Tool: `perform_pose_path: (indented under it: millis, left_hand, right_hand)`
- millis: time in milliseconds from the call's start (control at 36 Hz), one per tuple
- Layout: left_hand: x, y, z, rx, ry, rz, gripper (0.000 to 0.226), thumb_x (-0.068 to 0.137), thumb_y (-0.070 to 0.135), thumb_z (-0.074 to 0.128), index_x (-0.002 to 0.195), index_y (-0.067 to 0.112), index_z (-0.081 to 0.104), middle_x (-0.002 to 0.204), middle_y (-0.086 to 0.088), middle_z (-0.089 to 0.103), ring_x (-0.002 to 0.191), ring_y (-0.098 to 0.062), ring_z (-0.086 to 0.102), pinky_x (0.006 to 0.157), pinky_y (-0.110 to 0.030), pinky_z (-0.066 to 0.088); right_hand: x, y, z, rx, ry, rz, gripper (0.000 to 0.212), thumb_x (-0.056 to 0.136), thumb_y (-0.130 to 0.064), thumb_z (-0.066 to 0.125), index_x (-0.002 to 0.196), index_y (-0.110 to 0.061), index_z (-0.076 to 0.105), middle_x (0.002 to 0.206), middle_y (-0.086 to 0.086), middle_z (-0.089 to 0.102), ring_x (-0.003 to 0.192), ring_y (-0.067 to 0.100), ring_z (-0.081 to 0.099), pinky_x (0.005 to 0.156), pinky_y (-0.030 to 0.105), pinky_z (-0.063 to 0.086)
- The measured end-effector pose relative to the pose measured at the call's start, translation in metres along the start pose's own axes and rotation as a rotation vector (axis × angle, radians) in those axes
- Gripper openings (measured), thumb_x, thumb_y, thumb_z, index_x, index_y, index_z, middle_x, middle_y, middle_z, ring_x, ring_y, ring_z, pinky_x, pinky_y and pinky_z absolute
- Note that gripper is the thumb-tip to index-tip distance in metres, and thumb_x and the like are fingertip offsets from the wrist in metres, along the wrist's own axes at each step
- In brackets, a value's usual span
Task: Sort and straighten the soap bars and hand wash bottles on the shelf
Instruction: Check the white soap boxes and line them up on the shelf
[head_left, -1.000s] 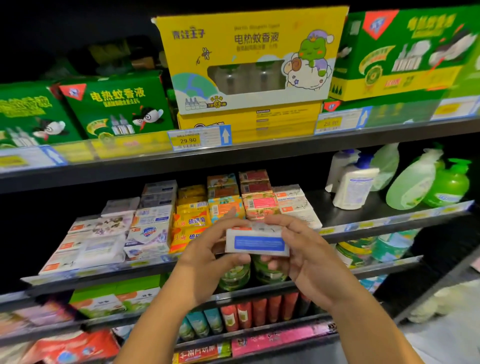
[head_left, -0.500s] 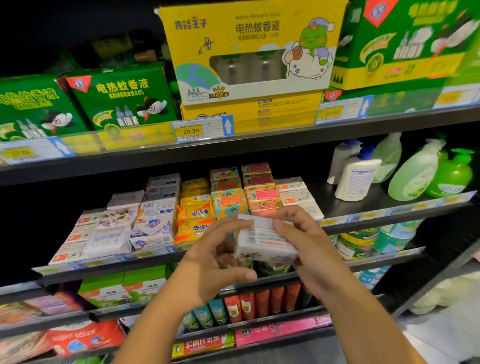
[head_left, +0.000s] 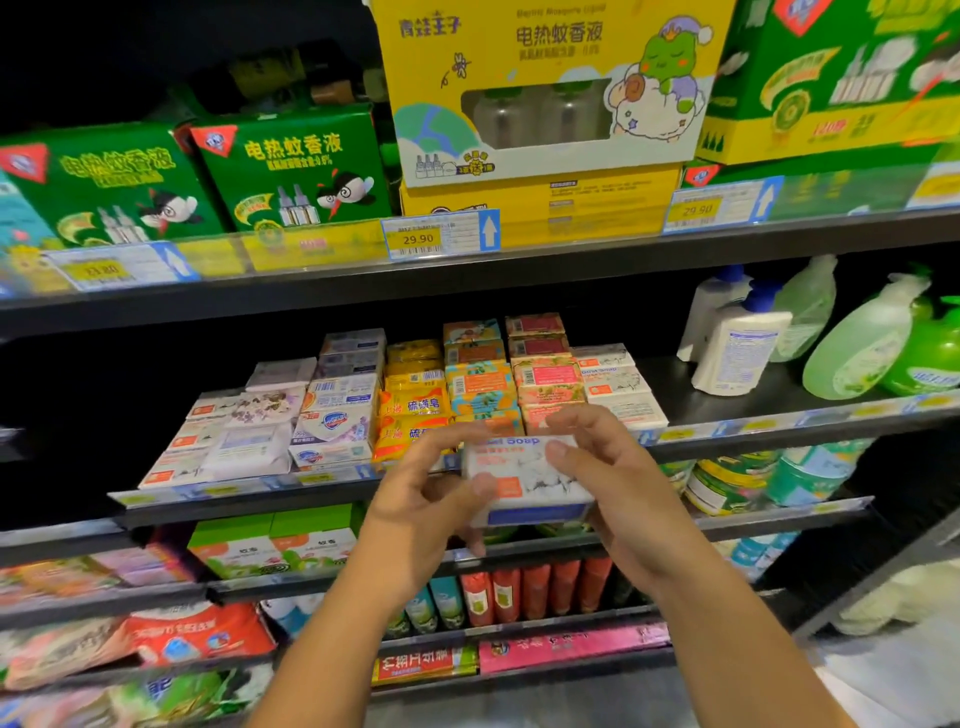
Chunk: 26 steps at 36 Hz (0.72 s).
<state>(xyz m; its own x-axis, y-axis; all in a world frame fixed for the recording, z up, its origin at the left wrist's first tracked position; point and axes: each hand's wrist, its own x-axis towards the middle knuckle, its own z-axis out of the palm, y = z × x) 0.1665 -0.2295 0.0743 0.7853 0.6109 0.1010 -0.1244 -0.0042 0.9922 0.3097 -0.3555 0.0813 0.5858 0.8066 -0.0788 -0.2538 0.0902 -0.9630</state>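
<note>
Head view: curled fingers of left hand and right hand grip soap bar

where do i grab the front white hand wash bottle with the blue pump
Wrap the grip round the broad white body of the hand wash bottle, below its narrow blue pump, coming straight from the front. Another white bottle stands behind it and a pale green bottle beside, so the front is free.

Two bare forearms are shown at 7 and 5 o'clock of the frame. The left hand and right hand are uncovered; fingernails appear short, though detail is blurred.
</note>
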Motion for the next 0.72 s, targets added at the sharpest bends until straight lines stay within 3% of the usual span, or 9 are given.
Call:
perform_pose_path:
  millis: [111,167,250,333,417,472,583,667,722]
  left_hand:
    - [-0.004,-0.004,-0.013,0.168,-0.125,0.026,0.062,0.057,0.034,0.095,0.112,0.044,0.070,0.139,0.012,0.051,0.101,-0.021,0.065,0.078,-0.037,0.059]
    - [-0.003,-0.004,-0.014,0.226,-0.066,0.080,0.054,0.067,0.027,0.089,0.110,0.050,0.068,0.134,0.018,0.054,0.108,-0.017,0.063,0.082,-0.029,0.056]
    - [-0.002,-0.003,-0.015,0.165,0.046,0.106,0.048,0.074,0.030,0.087,0.117,0.037,0.068,0.131,0.007,0.061,0.112,-0.010,0.061,0.080,-0.021,0.053]
    - [-0.004,0.000,-0.012,-0.018,0.087,0.078,0.053,0.070,0.035,0.086,0.115,0.016,0.064,0.112,0.001,0.073,0.100,-0.009,0.069,0.076,-0.020,0.055]
    - [-0.006,0.002,-0.004,-0.078,0.109,0.072,0.030,0.085,0.016,0.070,0.113,0.013,0.060,0.096,0.007,0.076,0.086,-0.007,0.071,0.067,-0.018,0.054]
    - [-0.008,0.003,-0.002,-0.083,0.140,0.046,0.030,0.090,0.004,0.060,0.117,0.016,0.057,0.085,0.015,0.073,0.074,0.000,0.067,0.060,-0.016,0.052]
    - [-0.013,-0.007,-0.013,-0.016,0.022,0.029,0.047,0.074,0.020,0.087,0.115,0.032,0.069,0.122,0.006,0.066,0.093,-0.011,0.070,0.069,-0.026,0.058]
    - [-0.015,-0.011,-0.022,0.089,-0.078,0.033,0.061,0.053,0.039,0.095,0.109,0.040,0.072,0.139,0.019,0.050,0.115,-0.013,0.063,0.085,-0.031,0.058]
    - [-0.013,-0.010,-0.025,0.260,-0.047,0.081,0.056,0.062,0.028,0.093,0.109,0.047,0.069,0.129,0.023,0.055,0.109,-0.011,0.062,0.085,-0.036,0.058]
  right_hand:
    - [-0.003,0.000,-0.003,0.128,0.009,0.086,0.008,0.096,-0.021,0.061,0.101,-0.016,0.064,0.106,0.010,0.073,0.080,0.019,0.073,0.053,0.025,0.052]
    - [-0.005,-0.001,-0.004,0.241,-0.068,0.125,0.028,0.091,-0.028,0.061,0.111,-0.009,0.064,0.106,0.016,0.073,0.067,0.018,0.070,0.051,0.024,0.052]
    - [-0.006,0.002,-0.008,0.300,-0.256,0.124,0.057,0.084,-0.038,0.077,0.129,-0.009,0.062,0.112,0.019,0.070,0.079,0.023,0.069,0.064,0.028,0.057]
    - [-0.007,0.004,-0.005,0.045,-0.271,0.082,0.046,0.081,-0.026,0.083,0.125,-0.023,0.067,0.122,0.009,0.071,0.100,0.024,0.070,0.081,0.034,0.056]
    - [-0.005,0.006,0.001,-0.069,-0.186,0.059,0.046,0.079,-0.025,0.076,0.123,-0.018,0.067,0.120,0.004,0.072,0.113,0.023,0.068,0.093,0.037,0.054]
    - [-0.005,0.005,0.006,-0.049,-0.126,0.066,0.041,0.079,-0.024,0.075,0.118,-0.019,0.066,0.115,0.004,0.073,0.108,0.024,0.070,0.087,0.038,0.057]
    - [-0.008,0.002,0.011,-0.065,-0.021,0.046,0.018,0.097,-0.017,0.062,0.107,-0.032,0.065,0.108,-0.002,0.072,0.091,0.023,0.074,0.054,0.030,0.053]
    - [-0.008,0.003,0.009,0.046,-0.029,0.073,0.009,0.097,-0.020,0.060,0.101,-0.020,0.068,0.110,0.005,0.072,0.086,0.025,0.073,0.048,0.027,0.050]
    - [-0.009,0.002,0.007,0.178,-0.082,0.107,0.024,0.089,-0.027,0.064,0.107,-0.012,0.067,0.111,0.013,0.072,0.087,0.028,0.073,0.052,0.027,0.055]
